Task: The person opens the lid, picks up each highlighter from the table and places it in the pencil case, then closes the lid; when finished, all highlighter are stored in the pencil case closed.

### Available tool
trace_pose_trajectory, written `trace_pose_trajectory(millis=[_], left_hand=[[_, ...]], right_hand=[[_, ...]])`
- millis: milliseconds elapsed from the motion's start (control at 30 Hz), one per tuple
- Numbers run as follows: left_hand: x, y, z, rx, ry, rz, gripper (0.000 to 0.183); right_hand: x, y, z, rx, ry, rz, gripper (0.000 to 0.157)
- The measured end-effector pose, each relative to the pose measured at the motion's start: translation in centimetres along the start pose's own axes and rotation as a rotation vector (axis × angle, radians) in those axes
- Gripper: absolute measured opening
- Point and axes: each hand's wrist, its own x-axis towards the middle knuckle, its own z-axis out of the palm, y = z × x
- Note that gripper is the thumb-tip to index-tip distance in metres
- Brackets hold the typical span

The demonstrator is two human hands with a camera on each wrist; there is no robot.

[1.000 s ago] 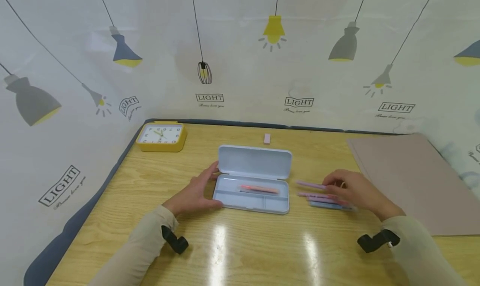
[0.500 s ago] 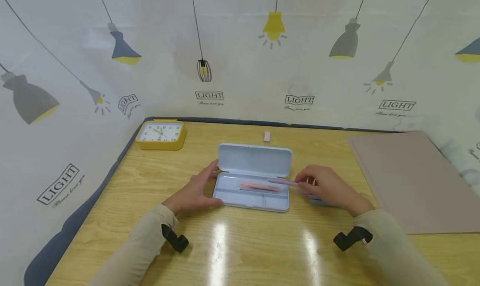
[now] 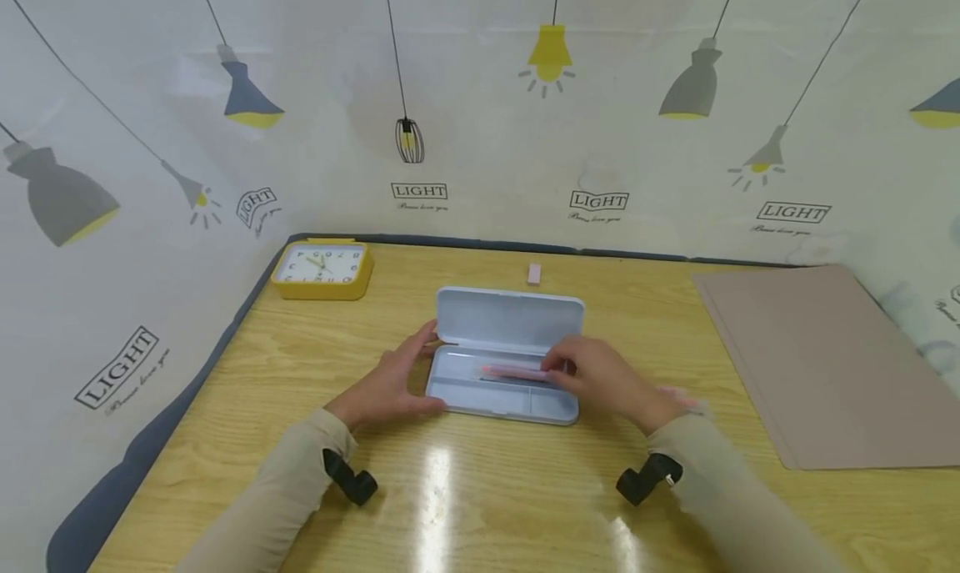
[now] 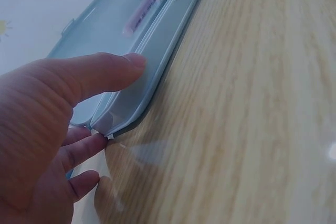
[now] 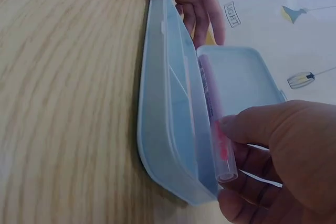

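Note:
A light-blue pencil case [image 3: 510, 319] lies with its lid raised on the table. My left hand [image 3: 390, 381] holds its left end, thumb [image 4: 110, 74] along the front wall and fingers at the back corner. My right hand [image 3: 600, 381] pinches a purple pen [image 5: 210, 87] with a clear end showing pink inside. That pen is over the case's long back compartment, lengthwise. In the head view it overlaps the pink-orange pen lying in the case, which is mostly hidden. The front compartments [image 3: 480, 396] show no pens.
Behind the right wrist, other pens [image 3: 678, 396] lie on the table, mostly hidden. A small pink eraser [image 3: 534, 273] is behind the case. A yellow alarm clock [image 3: 322, 271] stands at the back left, and a large mauve board [image 3: 825, 364] lies at the right.
My right hand has lifted the purple pen from beside the other pens and carried it left over the case. My left hand has stayed on the case's left end.

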Motion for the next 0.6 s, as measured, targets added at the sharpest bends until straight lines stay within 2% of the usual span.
trace_pose_trajectory(millis=[267, 600], left_hand=[[-0.1, 0.1, 0.0, -0.003, -0.003, 0.011, 0.115], [0.0, -0.1, 0.0, -0.005, -0.007, 0.003, 0.114]], right_hand=[[0.8, -1.1, 1.2, -0.072, -0.005, 0.029, 0.007], [1.1, -1.2, 1.8, -0.11, -0.009, 0.036, 0.012]])
